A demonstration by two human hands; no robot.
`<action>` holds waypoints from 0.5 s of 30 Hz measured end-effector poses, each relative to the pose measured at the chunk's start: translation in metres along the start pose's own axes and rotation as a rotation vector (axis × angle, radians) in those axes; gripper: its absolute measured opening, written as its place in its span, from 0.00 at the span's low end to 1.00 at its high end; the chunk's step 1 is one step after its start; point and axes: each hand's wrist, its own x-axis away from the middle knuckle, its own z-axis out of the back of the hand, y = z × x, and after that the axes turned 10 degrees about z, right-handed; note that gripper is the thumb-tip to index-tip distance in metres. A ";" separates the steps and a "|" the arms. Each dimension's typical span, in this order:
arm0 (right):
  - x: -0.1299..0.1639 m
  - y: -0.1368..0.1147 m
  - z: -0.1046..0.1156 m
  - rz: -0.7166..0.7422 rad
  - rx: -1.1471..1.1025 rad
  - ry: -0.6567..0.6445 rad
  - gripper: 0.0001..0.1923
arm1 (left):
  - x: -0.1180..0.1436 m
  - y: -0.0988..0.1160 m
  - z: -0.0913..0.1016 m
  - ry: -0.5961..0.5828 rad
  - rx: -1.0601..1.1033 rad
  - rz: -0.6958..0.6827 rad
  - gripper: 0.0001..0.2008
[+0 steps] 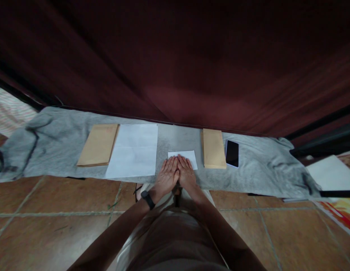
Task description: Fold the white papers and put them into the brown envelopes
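Hands, left (168, 174) & right (186, 171), flat on folded paper (188, 155).

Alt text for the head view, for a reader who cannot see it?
Left hand and right hand press flat, side by side, on a small folded white paper on a grey cloth. Brown envelopes, a white sheet and a phone flank them.

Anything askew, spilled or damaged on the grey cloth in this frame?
Nothing is spilled or damaged. The grey cloth is rumpled at both ends. Both hands, left hand and right hand, lie flat on the small folded paper; envelopes, sheet and phone lie tidy.
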 end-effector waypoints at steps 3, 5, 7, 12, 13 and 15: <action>0.001 -0.002 -0.002 -0.003 0.031 -0.005 0.30 | -0.010 0.005 -0.008 0.007 0.031 0.043 0.31; 0.001 -0.003 -0.003 -0.007 0.046 0.001 0.30 | -0.015 0.005 -0.011 0.008 0.039 0.070 0.32; 0.001 -0.004 -0.003 -0.012 0.056 0.010 0.31 | -0.018 0.003 -0.014 0.006 0.037 0.081 0.33; 0.000 -0.001 -0.002 -0.044 0.058 0.006 0.29 | -0.021 -0.005 -0.017 0.010 0.009 0.098 0.33; -0.001 -0.001 -0.002 -0.056 0.060 0.005 0.29 | -0.021 -0.006 -0.018 0.013 0.004 0.107 0.33; -0.001 0.001 -0.002 -0.077 0.066 0.014 0.28 | -0.021 -0.007 -0.019 0.019 -0.003 0.121 0.32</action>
